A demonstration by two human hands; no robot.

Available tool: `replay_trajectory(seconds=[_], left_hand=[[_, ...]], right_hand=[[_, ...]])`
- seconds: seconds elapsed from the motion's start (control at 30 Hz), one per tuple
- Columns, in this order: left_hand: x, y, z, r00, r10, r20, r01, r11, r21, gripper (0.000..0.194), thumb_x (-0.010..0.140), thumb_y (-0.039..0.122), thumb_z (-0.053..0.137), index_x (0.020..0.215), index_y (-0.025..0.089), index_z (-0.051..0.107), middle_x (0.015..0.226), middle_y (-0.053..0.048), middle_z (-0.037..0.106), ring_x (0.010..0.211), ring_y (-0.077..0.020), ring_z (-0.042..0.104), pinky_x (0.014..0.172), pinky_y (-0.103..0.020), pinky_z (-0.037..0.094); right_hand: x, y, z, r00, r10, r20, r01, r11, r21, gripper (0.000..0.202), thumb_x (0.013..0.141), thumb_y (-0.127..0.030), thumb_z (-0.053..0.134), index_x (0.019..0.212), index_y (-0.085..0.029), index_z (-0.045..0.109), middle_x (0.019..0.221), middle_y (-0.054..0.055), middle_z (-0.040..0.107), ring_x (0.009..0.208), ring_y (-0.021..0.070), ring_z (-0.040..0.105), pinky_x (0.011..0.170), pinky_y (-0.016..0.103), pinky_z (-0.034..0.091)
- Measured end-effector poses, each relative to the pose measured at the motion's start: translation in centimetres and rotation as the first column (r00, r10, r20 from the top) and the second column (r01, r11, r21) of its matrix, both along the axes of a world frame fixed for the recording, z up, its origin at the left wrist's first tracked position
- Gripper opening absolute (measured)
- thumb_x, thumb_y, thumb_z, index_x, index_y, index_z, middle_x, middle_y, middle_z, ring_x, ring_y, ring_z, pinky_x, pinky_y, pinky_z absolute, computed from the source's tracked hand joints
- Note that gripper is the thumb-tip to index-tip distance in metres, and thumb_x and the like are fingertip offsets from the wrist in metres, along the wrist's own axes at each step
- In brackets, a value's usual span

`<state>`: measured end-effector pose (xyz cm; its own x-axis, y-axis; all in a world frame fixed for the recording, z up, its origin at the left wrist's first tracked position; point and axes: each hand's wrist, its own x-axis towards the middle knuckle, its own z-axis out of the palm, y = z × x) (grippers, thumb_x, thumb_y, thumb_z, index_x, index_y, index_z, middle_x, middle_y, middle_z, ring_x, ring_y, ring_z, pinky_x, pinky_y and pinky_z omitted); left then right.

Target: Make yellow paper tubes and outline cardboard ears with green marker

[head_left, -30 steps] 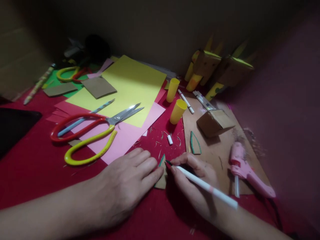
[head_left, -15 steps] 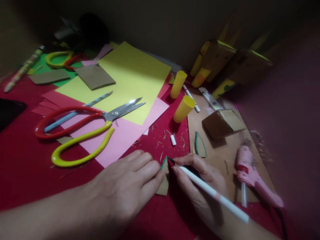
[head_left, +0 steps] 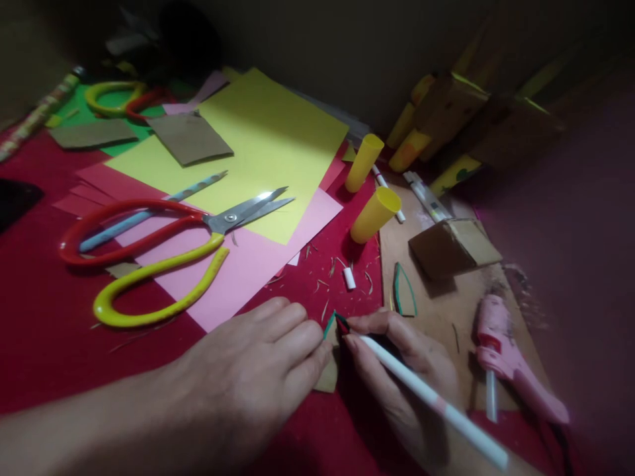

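Observation:
My left hand (head_left: 262,363) lies over a small pointed cardboard piece (head_left: 328,377), its fingers together and pressing it down on the red cloth. A green line runs along the piece's upper left edge up to its tip. In my right hand (head_left: 407,357) is a white felt-tip pen (head_left: 436,400), pinched near its dark tip, which touches the cardboard's point or sits right beside it. A white pen cap (head_left: 349,278) lies just beyond. To the right, a similar leaf-shaped cardboard piece (head_left: 409,301) has green edges.
Large scissors (head_left: 231,218) with red and yellow handles lie over a blue pencil (head_left: 119,228) and yellow paper (head_left: 278,132). Two yellow tubes (head_left: 376,215) stand ahead. A folded cardboard box (head_left: 454,246) and pink glue gun (head_left: 496,337) are on a brown board (head_left: 431,330).
The pen tip has shifted slightly toward the cardboard's point. My left hand keeps its hold on the piece. The whole view has moved a little.

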<state>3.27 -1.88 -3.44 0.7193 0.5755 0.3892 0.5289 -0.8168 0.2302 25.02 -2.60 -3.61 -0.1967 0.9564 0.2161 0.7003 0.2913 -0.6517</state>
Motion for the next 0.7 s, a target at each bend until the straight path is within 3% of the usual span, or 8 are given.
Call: replay_trajectory(seconds=[0.33,0.7], left_hand=[[-0.12,-0.26,0.13,1.0,-0.004,0.009,0.004,1.0,-0.011,0.042,0.104,0.01,0.025,0.098,0.009,0.066,0.083,-0.008,0.063,0.077,-0.0212,0.053,0.068,-0.035,0.046],[-0.08,-0.2,0.0,1.0,-0.003,0.009,0.003,1.0,-0.004,0.037,0.102,0.008,0.03,0.105,0.008,0.067,0.084,-0.009,0.065,0.077,-0.0215,0.054,0.067,-0.034,0.047]], right_hand=[[0.2,-0.02,0.41,1.0,0.014,-0.007,-0.014,1.0,-0.012,0.004,0.091,-0.03,0.066,0.09,-0.032,0.07,0.067,0.001,0.072,0.049,0.0179,0.066,0.039,0.025,0.053],[0.16,-0.07,0.67,0.999,0.026,0.032,-0.025,0.999,-0.025,0.003,0.088,-0.029,0.067,0.085,-0.029,0.07,0.069,0.001,0.072,0.052,0.0194,0.068,0.044,0.027,0.055]])
